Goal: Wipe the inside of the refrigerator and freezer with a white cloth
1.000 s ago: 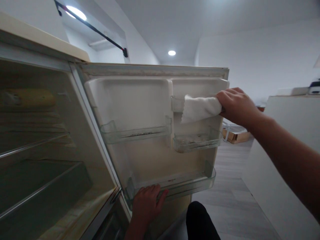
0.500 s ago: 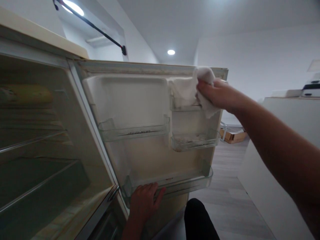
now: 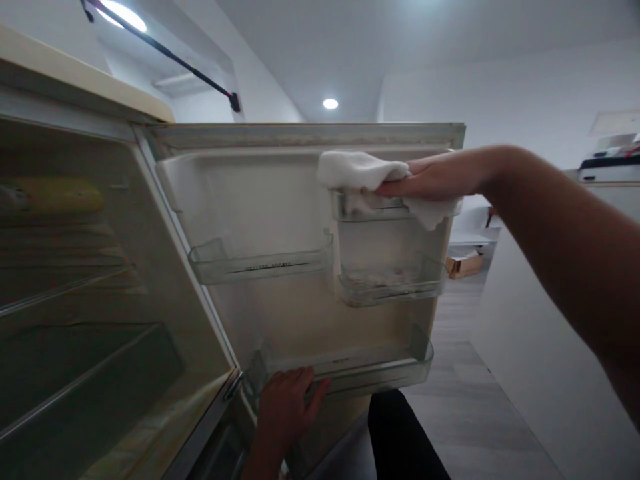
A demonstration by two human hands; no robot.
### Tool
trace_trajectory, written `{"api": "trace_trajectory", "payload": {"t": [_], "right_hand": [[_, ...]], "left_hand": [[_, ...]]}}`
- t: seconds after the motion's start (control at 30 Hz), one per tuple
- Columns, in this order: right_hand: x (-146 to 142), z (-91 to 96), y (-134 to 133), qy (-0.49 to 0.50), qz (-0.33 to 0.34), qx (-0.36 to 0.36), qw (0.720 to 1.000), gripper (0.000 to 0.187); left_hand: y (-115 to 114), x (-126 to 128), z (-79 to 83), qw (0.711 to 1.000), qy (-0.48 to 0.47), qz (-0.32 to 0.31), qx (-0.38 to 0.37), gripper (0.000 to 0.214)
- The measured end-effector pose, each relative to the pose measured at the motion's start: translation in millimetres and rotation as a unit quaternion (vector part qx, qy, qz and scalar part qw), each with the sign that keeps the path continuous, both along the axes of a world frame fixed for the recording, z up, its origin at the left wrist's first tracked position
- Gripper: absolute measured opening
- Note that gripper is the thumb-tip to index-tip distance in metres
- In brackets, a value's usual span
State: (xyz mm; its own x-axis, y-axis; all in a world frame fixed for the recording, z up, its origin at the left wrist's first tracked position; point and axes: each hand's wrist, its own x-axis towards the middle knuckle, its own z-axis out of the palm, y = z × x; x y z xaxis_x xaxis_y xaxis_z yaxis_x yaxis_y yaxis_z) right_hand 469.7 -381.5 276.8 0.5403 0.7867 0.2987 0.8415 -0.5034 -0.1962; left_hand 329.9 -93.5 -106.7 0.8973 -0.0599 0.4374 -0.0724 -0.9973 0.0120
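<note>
Right hand [image 3: 425, 181] grips white cloth [image 3: 354, 169], long axis sideways, pointing left; left hand [image 3: 286, 404] loosely spread on bin [image 3: 383, 379]

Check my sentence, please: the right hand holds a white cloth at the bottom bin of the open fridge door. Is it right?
The place is wrong: the head view shows the white cloth at the small top bin of the open fridge door. The right hand does hold it.
</note>
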Motion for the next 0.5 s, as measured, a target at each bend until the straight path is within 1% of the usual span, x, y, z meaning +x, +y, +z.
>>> {"api": "trace_trajectory", "payload": {"t": [0.07, 0.13, 0.2, 0.27, 0.3, 0.37, 0.43, 0.5], "right_hand": [[-3, 1.3, -19, 0.017, -0.067, -0.018, 0.997, 0.056], [-11, 0.3, -23, -0.03, -0.152, -0.031, 0.987, 0.06], [-21, -1.7, -13, -0.113, -0.249, -0.056, 0.96, 0.068], [-30, -2.6, 7, -0.184, -0.316, -0.074, 0.928, 0.07], [-32, -2.3, 19, -0.206, -0.326, -0.074, 0.92, 0.065], [-29, -0.5, 43, -0.217, -0.308, -0.068, 0.924, 0.05], [-19, 1.5, 66, -0.211, -0.263, -0.05, 0.94, 0.036], [-4, 1.8, 85, -0.217, -0.206, 0.01, 0.954, 0.027]], "left_hand": [[0, -1, 1.5, 1.0, 0.001, -0.008, -0.003, 0.041], [-1, -2, 4.2, 1.0, 0.006, -0.01, -0.008, 0.04], [-2, -3, 7.1, 1.0, 0.013, -0.011, -0.015, 0.041], [-3, -3, 9.4, 1.0, 0.017, -0.009, -0.02, 0.042], [-4, -3, 10.1, 1.0, 0.017, -0.007, -0.021, 0.042], [-3, -3, 10.8, 1.0, 0.022, -0.005, -0.022, 0.044], [-2, -1, 10.6, 0.999, 0.027, -0.009, -0.019, 0.045], [-2, 0, 10.3, 0.999, 0.031, -0.011, -0.017, 0.046]]}}
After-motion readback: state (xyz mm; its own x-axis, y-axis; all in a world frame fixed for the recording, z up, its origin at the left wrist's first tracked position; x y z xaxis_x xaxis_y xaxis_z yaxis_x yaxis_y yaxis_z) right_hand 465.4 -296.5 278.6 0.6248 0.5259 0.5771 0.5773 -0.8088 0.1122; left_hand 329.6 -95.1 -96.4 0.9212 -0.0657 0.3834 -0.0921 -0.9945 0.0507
